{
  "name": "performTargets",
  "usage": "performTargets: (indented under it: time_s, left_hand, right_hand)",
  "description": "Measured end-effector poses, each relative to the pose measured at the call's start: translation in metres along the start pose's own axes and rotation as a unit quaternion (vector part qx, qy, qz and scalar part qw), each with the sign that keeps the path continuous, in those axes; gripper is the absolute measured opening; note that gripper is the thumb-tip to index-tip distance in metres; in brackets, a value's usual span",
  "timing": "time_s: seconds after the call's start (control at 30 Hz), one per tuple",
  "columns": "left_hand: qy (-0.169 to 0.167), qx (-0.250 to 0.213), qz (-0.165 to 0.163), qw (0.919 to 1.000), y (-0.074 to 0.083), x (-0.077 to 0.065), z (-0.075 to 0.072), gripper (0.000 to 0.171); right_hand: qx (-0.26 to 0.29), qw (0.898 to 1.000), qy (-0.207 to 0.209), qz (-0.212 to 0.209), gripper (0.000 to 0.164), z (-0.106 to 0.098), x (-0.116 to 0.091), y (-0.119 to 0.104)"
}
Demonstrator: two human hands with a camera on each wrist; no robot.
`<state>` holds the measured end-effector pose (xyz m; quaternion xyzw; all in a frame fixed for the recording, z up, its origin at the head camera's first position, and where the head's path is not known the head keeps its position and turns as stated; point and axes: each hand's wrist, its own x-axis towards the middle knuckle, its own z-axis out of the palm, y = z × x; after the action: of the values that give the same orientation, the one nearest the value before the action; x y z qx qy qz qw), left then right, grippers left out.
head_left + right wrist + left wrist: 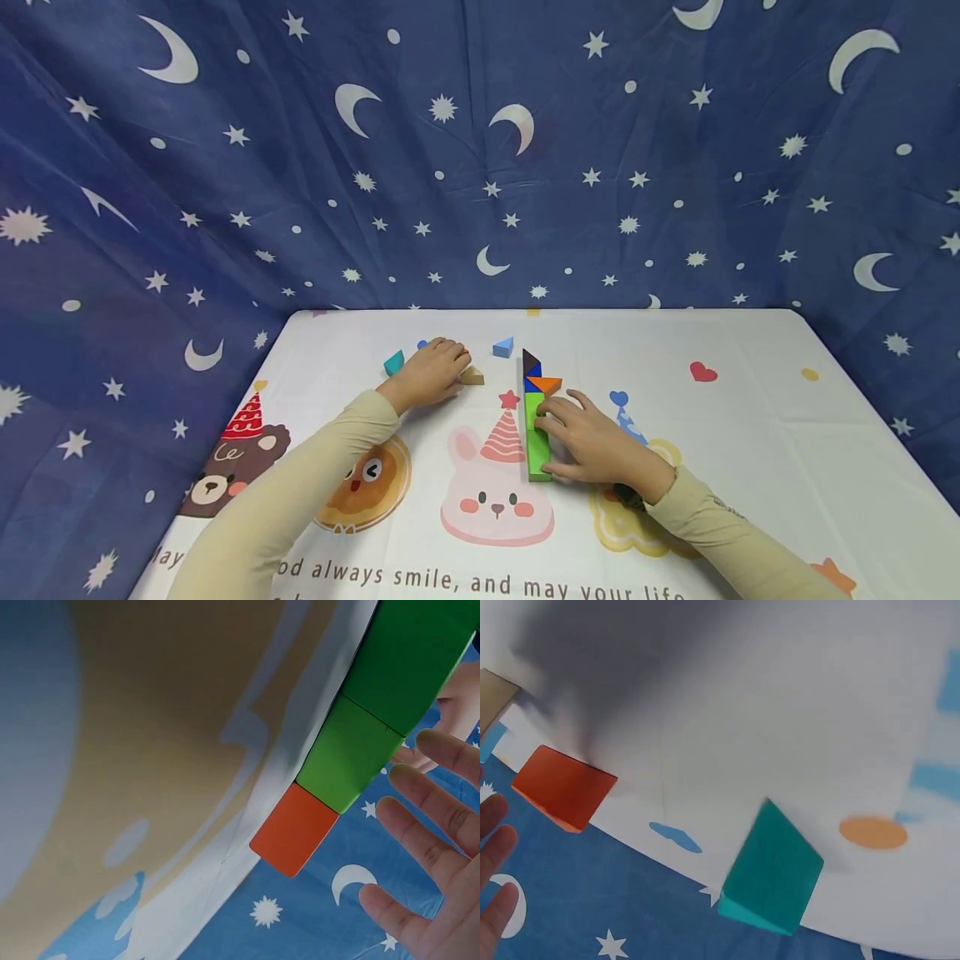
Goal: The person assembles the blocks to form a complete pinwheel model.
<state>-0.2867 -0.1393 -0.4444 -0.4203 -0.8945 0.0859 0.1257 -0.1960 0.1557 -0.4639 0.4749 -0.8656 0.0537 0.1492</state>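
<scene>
Head view shows the near green block (538,457) and the far green block (532,408) end to end in a row near the middle of the table (637,358). Beyond them come blue block faces (535,372), an orange triangular block (547,385) jutting rightward, and a dark triangular block (529,362) at the far tip. The right hand (588,437) lies along the row's right side, fingers straight and spread, fingertips at the green edges; whether every finger makes contact cannot be told. Farther left, the left hand (427,372) reaches low over the cloth, its visible fingers slightly apart and clamped on nothing. A red-orange block (564,789) lies just beside those fingers, a tan block (472,377) to their right and a teal block (393,363) to the hand's left. A light blue block (503,348) lies between the tan piece and the row's far end. Cream sleeves (300,475) cover both arms; a starry blue curtain (450,208) hangs behind.
</scene>
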Motion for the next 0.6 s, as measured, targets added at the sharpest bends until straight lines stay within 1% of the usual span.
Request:
performTargets:
  time_s: [0.13,0.23,0.33,0.4,0.6]
  left_hand:
    - [-0.007,0.008,-0.004,0.9999,-0.001,0.002,0.001,0.032]
    - [0.001,0.002,-0.005,1.0,0.0,0.005,0.006,0.027]
    - [0.017,-0.008,-0.007,0.9998,0.002,0.01,0.011,0.019]
    - [0.022,-0.015,-0.012,0.9996,0.003,0.012,0.014,0.014]
    - [0.01,-0.051,-0.035,0.998,0.008,0.02,0.021,0.01]
  right_hand:
    - [-0.001,1.0,0.0,0.001,0.054,-0.001,0.0,0.0]
    - [0.0,1.0,-0.001,0.001,0.054,-0.001,0.0,0.0]
    - [-0.001,1.0,-0.005,0.001,0.054,-0.001,0.0,-0.001]
    - [-0.001,1.0,-0.007,0.002,0.054,0.0,0.0,-0.001]
    - [0.001,1.0,-0.007,0.002,0.054,0.001,0.0,0.0]
